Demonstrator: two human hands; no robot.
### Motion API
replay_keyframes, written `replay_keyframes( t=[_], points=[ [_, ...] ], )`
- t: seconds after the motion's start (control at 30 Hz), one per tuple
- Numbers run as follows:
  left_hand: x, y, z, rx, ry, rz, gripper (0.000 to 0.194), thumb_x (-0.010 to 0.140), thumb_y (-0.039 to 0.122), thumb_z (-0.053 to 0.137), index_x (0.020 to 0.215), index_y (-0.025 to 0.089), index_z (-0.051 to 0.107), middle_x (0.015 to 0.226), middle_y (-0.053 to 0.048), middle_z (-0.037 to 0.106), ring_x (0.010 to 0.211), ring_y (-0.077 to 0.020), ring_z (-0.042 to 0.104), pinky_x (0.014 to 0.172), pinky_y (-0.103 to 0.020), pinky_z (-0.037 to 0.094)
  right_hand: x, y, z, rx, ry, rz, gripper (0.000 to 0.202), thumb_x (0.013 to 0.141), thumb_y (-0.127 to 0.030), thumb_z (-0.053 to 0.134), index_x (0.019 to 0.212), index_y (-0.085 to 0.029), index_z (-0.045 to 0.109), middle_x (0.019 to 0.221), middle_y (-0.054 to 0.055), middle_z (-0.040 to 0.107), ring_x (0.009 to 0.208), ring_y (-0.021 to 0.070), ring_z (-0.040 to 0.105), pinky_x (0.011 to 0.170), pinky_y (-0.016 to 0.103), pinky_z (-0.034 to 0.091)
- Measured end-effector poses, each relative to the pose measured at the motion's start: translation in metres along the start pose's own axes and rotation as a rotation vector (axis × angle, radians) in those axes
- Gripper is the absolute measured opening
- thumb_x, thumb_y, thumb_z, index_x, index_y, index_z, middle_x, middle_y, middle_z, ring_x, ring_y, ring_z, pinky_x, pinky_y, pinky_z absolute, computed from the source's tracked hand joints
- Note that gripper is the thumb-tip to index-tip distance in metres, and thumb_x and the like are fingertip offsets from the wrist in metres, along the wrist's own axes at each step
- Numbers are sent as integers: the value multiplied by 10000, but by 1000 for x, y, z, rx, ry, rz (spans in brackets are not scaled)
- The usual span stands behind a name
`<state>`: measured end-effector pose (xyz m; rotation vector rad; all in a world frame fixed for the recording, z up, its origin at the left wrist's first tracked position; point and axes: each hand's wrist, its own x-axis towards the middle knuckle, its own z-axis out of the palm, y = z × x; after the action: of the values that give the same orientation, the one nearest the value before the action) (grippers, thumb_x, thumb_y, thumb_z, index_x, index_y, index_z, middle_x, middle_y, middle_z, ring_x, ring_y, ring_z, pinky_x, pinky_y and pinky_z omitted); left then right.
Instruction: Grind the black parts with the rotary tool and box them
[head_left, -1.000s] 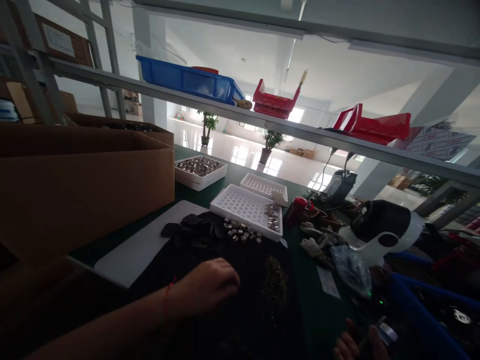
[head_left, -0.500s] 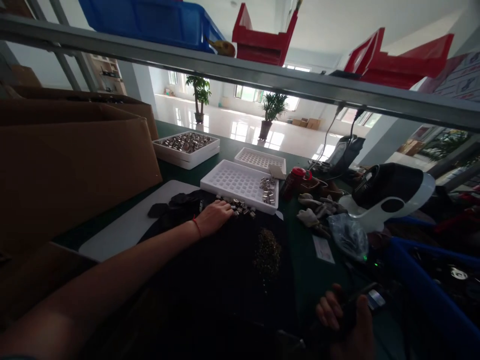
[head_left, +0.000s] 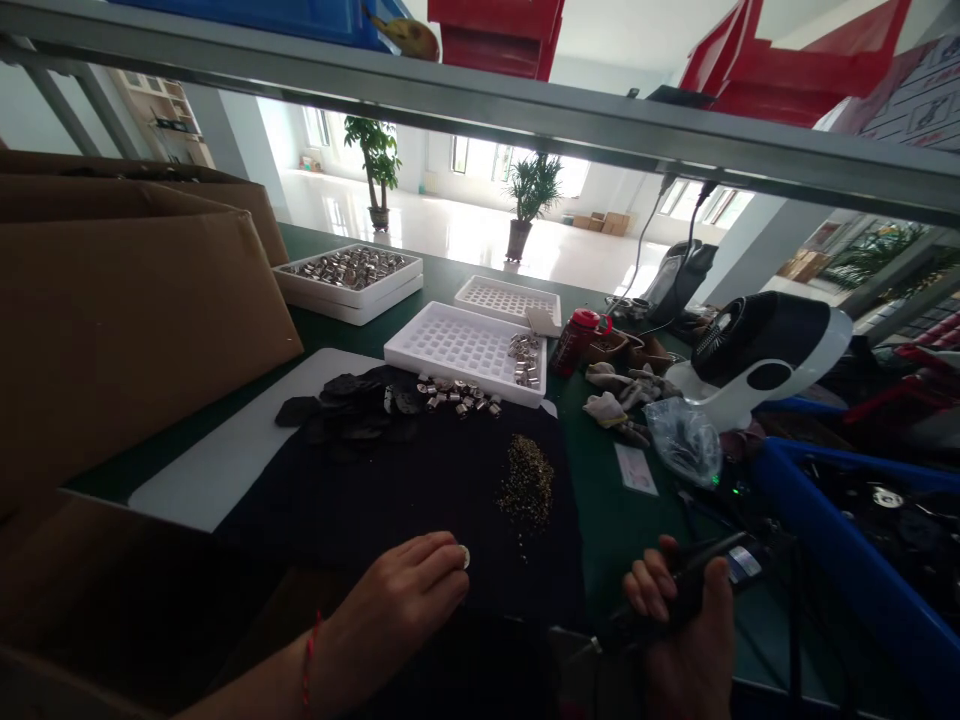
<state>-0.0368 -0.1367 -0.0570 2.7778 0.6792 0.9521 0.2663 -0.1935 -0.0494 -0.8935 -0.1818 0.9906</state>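
My left hand (head_left: 409, 595) rests on the near part of a black cloth (head_left: 420, 480), fingertips pinched on a small silvery metal part (head_left: 465, 556). My right hand (head_left: 686, 630) is at the lower right, closed around a dark pen-like tool (head_left: 712, 570) with a cable. A loose row of small metal parts (head_left: 457, 393) lies at the cloth's far edge, beside several dark flat pieces (head_left: 345, 410). A heap of tiny brass-coloured bits (head_left: 526, 483) sits mid-cloth. Behind stands a white grid tray (head_left: 450, 345) with a few metal parts at its right end.
Large cardboard boxes (head_left: 135, 290) fill the left. A white tray full of metal parts (head_left: 349, 275) and another grid tray (head_left: 510, 298) stand further back. A red bottle (head_left: 574, 338), gloves, a plastic bag, a black-and-white fan (head_left: 757, 355) and a blue bin (head_left: 847, 540) crowd the right. A metal shelf rail runs overhead.
My left hand drew back from the row of metal parts to the near edge of the cloth, now pinching one part. The view tilted down slightly.
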Motion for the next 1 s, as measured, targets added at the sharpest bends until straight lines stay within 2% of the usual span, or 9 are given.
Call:
replay_keyframes(
  t=[0.1, 0.2, 0.33, 0.43, 0.53, 0.7, 1.0],
  points=[
    [-9, 2, 1, -154, 111, -158, 192, 1122, 131, 495, 1112, 249, 647, 1063, -42, 774, 973, -211, 789, 870, -289, 673, -1, 1, -2, 1, -11, -23, 570, 638, -618, 978, 929, -196, 728, 615, -104, 454, 436, 39, 380, 412, 168, 418],
    [-16, 0, 2, -236, 218, -339, 111, 1069, 195, 593, 1140, 276, 620, 1076, -39, 759, 983, -238, 788, 867, -327, 674, 0, 1, -7, -3, -39, -32, 553, 676, -630, 954, 943, -202, 729, 622, -101, 455, 442, 43, 380, 418, 172, 428],
    [-19, -2, 4, -251, 224, -435, 333, 969, 181, 705, 1258, 296, 586, 1092, -37, 753, 992, -269, 786, 860, -384, 686, 0, -1, -11, 6, -40, -26, 557, 671, -626, 960, 943, -200, 724, 626, -99, 456, 444, 43, 383, 420, 173, 436],
    [-16, -1, 8, -269, 161, -462, 558, 874, 100, 768, 1345, 314, 560, 1183, -43, 758, 1067, -291, 770, 922, -429, 674, 0, -1, -9, 12, -32, -13, 565, 654, -618, 972, 939, -201, 720, 627, -100, 456, 444, 43, 386, 414, 174, 441],
    [-11, 0, 12, -275, 115, -442, 739, 830, 21, 751, 1454, 335, 512, 1222, -28, 777, 1134, -296, 750, 989, -455, 643, -1, -1, -7, 11, -24, -6, 581, 636, -621, 979, 940, -201, 717, 624, -102, 456, 440, 44, 383, 408, 177, 448],
    [-9, -1, 22, -264, 143, -433, 689, 865, 16, 740, 1437, 330, 518, 1075, 6, 799, 1009, -285, 771, 1013, -508, 597, 0, -1, -7, 25, 0, -8, 601, 608, -624, 992, 928, -198, 715, 614, -106, 450, 428, 38, 377, 399, 172, 442],
    [-13, 5, 28, -230, 144, -437, 770, 790, -43, 821, 1410, 296, 517, 1056, 9, 771, 982, -275, 755, 954, -469, 603, 3, -2, -13, 7, -18, 25, 565, 649, -656, 955, 934, -225, 726, 609, -97, 451, 424, 47, 406, 401, 182, 436]
  ],
)
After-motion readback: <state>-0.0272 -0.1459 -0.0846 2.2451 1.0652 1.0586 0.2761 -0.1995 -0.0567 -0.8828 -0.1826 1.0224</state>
